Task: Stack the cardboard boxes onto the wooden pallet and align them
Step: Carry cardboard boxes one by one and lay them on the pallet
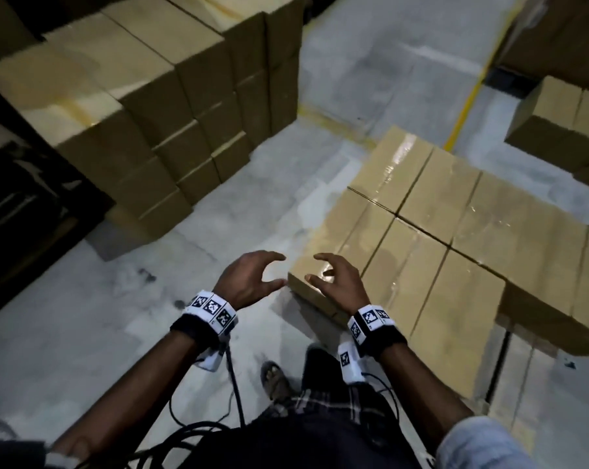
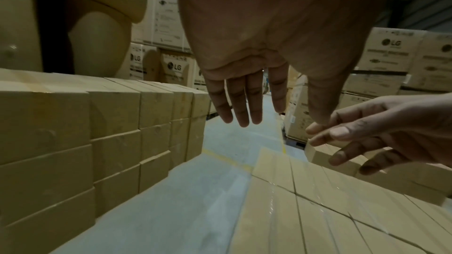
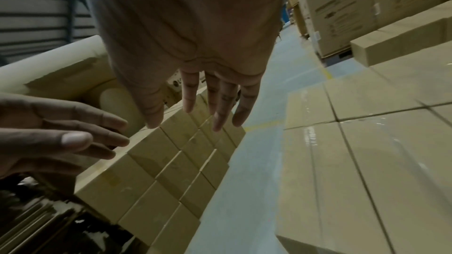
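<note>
Both hands hang over the floor [image 1: 66,333] in front of me, left hand [image 1: 249,279] and right hand [image 1: 337,282] close together, fingers [image 2: 244,103] spread wide and holding nothing. Low on the right lies the layer of boxes [image 1: 438,231], flat and taped, its near corner just under my right hand. I cannot see the pallet; I take it to be beneath that layer. Off to the far left stands the stack [image 1: 151,113], several rows high. I judge I am between boxes, so the next move calls for fetching one from the stack, with a hand on each side. Cables [image 1: 218,431] trail by my feet and could snag. Printed cartons [image 2: 386,61] stand farther off, well apart.
</note>
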A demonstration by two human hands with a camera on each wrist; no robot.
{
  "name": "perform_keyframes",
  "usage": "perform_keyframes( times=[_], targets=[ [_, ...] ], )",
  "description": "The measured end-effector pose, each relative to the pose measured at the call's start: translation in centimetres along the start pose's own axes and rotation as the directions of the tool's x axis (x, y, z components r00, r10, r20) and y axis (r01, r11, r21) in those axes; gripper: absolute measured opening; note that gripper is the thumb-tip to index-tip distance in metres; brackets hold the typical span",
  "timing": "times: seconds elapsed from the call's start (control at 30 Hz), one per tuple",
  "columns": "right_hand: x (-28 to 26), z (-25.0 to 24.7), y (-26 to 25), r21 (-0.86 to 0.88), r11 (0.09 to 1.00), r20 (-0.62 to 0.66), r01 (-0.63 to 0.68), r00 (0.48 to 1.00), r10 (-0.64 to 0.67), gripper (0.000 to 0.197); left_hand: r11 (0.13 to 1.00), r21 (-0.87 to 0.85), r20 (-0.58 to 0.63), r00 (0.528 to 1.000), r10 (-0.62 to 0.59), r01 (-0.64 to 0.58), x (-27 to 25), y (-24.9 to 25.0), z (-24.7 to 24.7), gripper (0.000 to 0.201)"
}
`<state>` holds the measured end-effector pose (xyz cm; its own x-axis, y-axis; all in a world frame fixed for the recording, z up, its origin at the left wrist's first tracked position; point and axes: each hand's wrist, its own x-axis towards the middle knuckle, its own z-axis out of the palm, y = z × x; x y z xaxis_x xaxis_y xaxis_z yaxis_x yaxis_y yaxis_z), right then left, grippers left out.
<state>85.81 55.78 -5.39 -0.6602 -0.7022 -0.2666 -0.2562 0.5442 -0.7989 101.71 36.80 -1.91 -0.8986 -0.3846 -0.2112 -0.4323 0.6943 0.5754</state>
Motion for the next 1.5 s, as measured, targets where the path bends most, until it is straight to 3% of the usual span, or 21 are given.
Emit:
perform_keyframes(
  times=[0.27, 0.53, 0.77, 0.93, 1.17, 1.33, 1.5],
  targets=[
    [11.7, 4.5, -9.3, 0.027, 0.993, 0.040, 0.118, 0.992, -0.119, 0.050, 0.999, 0.003, -0.088, 0.995, -0.044, 0.045, 4.5, -7.9, -10.0, 0.055],
    [30.1, 9.6, -17.9, 0.108, 0.980, 0.022, 0.167, 0.985, -0.170, 0.049, 0.992, 0.124, -0.078, 0.996, -0.030, 0.040, 16.7, -16.5, -21.2, 0.055],
    [42.0, 9.4, -25.2, 0.154, 0.970, -0.006, 0.187, 0.982, -0.188, 0.049, 0.992, 0.124, -0.072, 0.997, 0.027, -0.018, 27.6, -18.8, -29.0, 0.056],
    [49.5, 6.3, -26.8, 0.139, 0.969, -0.119, 0.204, 0.975, -0.188, 0.049, 0.991, 0.098, -0.025, 0.996, 0.091, -0.088, 37.2, -19.1, -31.6, 0.052],
    [61.0, -1.2, -25.9, 0.140, 0.984, -0.286, 0.110, 0.956, -0.066, 0.050, 0.974, 0.085, 0.037, 0.977, 0.208, -0.210, 54.6, -17.3, -34.6, 0.058],
    [69.9, -9.0, -24.5, 0.163, 0.987, -0.430, 0.006, 0.900, 0.066, 0.048, 0.972, 0.051, 0.026, 0.973, 0.230, -0.232, 68.6, -14.8, -35.9, 0.064],
    [77.2, -17.5, -23.2, 0.186, 0.980, -0.565, -0.066, 0.809, 0.162, 0.047, 0.959, 0.012, 0.017, 0.959, 0.284, -0.284, 81.7, -10.3, -37.3, 0.064]
  ],
)
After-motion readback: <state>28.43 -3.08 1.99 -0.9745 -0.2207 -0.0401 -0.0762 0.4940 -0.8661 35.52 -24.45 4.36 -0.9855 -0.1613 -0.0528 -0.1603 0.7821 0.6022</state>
